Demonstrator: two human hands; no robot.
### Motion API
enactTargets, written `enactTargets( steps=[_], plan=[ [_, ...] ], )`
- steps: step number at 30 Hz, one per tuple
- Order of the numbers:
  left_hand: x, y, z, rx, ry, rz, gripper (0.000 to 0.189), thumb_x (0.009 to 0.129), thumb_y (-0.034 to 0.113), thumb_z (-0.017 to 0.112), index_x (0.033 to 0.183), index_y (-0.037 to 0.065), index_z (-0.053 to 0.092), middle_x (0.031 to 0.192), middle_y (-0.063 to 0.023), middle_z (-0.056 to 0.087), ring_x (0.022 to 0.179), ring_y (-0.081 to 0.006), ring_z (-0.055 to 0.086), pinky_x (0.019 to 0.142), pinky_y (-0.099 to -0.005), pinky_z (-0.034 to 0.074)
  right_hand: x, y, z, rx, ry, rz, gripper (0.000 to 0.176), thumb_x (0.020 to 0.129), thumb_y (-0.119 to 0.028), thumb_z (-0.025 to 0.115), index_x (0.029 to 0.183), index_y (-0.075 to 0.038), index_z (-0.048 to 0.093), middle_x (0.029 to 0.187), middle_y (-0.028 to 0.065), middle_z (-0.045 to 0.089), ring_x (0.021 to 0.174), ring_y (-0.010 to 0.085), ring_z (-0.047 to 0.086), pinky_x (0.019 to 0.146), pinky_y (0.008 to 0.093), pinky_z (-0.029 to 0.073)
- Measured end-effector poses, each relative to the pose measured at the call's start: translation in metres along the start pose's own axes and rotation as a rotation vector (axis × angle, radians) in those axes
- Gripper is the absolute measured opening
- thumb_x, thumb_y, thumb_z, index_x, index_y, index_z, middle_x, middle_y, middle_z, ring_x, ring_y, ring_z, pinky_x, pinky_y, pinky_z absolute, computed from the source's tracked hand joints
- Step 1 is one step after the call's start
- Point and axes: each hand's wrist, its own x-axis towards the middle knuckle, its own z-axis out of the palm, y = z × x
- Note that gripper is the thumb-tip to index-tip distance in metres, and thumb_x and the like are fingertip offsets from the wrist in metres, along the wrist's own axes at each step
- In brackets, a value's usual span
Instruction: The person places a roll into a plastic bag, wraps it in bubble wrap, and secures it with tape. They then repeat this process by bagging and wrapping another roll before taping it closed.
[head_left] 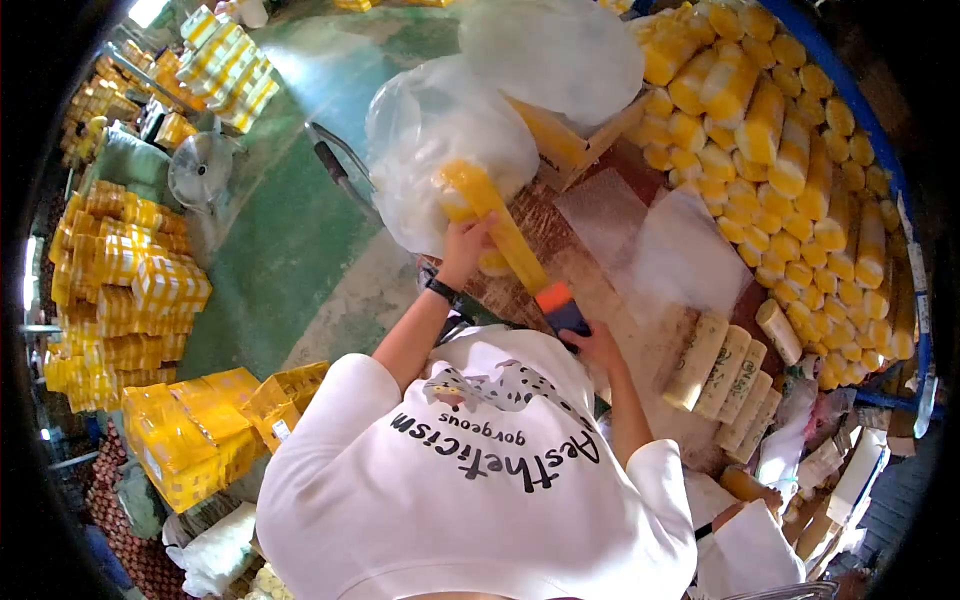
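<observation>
A large translucent plastic bag (420, 130) with whitish contents stands in front of me. Yellow tape (505, 235) stretches from the bag down to an orange and dark tape dispenser (562, 308). My right hand (597, 343) is closed on the dispenser. At the bag's lower side, my left hand (468, 245) touches the tape; its fingers are bent, and how firmly they grip is too small to tell. Behind the first bag lies another pale bag (555, 60). An open cardboard box (560, 145) sits at its right.
Yellow-and-white rolls (790, 190) are piled at the right. Several cream rolls (725, 375) lie nearer. Taped boxes (130, 280) are stacked at the left, with a fan (200, 170) beyond. Another person's arm (735, 513) shows at lower right. A black handle (330, 162) stands left of the bag.
</observation>
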Motion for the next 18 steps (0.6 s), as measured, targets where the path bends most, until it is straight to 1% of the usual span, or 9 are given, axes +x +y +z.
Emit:
enactTargets(
  steps=[3, 6, 9, 12, 15, 17, 18],
  plan=[
    [0.014, -0.014, -0.008, 0.114, -0.023, 0.041, 0.037, 0.090, 0.034, 0.060, 0.078, -0.001, 0.065, 0.070, -0.0031, 0.064, 0.063, -0.0107, 0.062, 0.058, -0.0239, 0.050, 0.010, -0.027, -0.006, -0.007, -0.158, 0.290, 0.045, 0.074, -0.040, 0.075, 0.090, 0.002, 0.067, 0.074, 0.0039, 0.064, 0.068, 0.0121, 0.058, 0.064, 0.0286, 0.048],
    [0.033, -0.012, -0.030, 0.422, -0.159, -0.095, 0.036, 0.091, 0.037, 0.058, 0.093, 0.002, 0.065, 0.079, -0.0027, 0.064, 0.068, -0.0112, 0.062, 0.061, -0.0246, 0.052, 0.030, -0.023, 0.008, -0.139, -0.144, 0.179, 0.049, 0.073, -0.044, 0.074, 0.089, 0.002, 0.067, 0.073, 0.0061, 0.065, 0.067, 0.0142, 0.059, 0.064, 0.0295, 0.048],
    [0.036, -0.002, -0.043, 0.530, -0.223, -0.081, 0.038, 0.090, 0.036, 0.059, 0.085, -0.001, 0.066, 0.071, -0.0032, 0.063, 0.061, -0.0109, 0.061, 0.058, -0.0233, 0.051, 0.040, -0.026, 0.020, -0.074, -0.119, 0.194, 0.051, 0.072, -0.047, 0.073, 0.086, 0.002, 0.068, 0.071, 0.0061, 0.064, 0.064, 0.0144, 0.059, 0.061, 0.0299, 0.048],
    [0.036, 0.000, -0.045, 0.598, -0.229, 0.004, 0.041, 0.090, 0.037, 0.060, 0.079, -0.003, 0.066, 0.069, -0.0050, 0.064, 0.059, -0.0109, 0.062, 0.055, -0.0236, 0.051, 0.033, -0.045, 0.018, 0.011, -0.126, 0.245, 0.050, 0.072, -0.047, 0.073, 0.084, 0.002, 0.068, 0.070, 0.0055, 0.063, 0.062, 0.0134, 0.058, 0.060, 0.0300, 0.047],
    [0.032, 0.006, -0.042, 0.637, -0.245, 0.031, 0.044, 0.089, 0.038, 0.060, 0.080, -0.004, 0.066, 0.069, -0.0059, 0.065, 0.057, -0.0114, 0.063, 0.052, -0.0238, 0.051, 0.031, -0.034, 0.015, 0.001, -0.091, 0.235, 0.049, 0.072, -0.045, 0.075, 0.084, 0.002, 0.068, 0.070, 0.0047, 0.063, 0.061, 0.0128, 0.057, 0.058, 0.0293, 0.046],
    [0.026, 0.017, -0.037, 0.690, -0.249, 0.074, 0.047, 0.087, 0.040, 0.061, 0.071, -0.003, 0.067, 0.061, -0.0069, 0.064, 0.053, -0.0128, 0.062, 0.052, -0.0253, 0.049, 0.030, -0.009, 0.011, 0.000, -0.077, 0.180, 0.047, 0.072, -0.044, 0.075, 0.083, 0.002, 0.068, 0.070, 0.0053, 0.064, 0.060, 0.0130, 0.057, 0.057, 0.0290, 0.046],
    [0.024, 0.024, -0.034, 0.717, -0.253, 0.097, 0.049, 0.087, 0.041, 0.061, 0.066, -0.003, 0.067, 0.057, -0.0074, 0.064, 0.051, -0.0136, 0.062, 0.053, -0.0261, 0.048, 0.027, -0.012, 0.010, -0.001, -0.067, 0.152, 0.047, 0.072, -0.044, 0.075, 0.083, 0.001, 0.068, 0.070, 0.0055, 0.064, 0.060, 0.0131, 0.058, 0.056, 0.0289, 0.046]
  ],
)
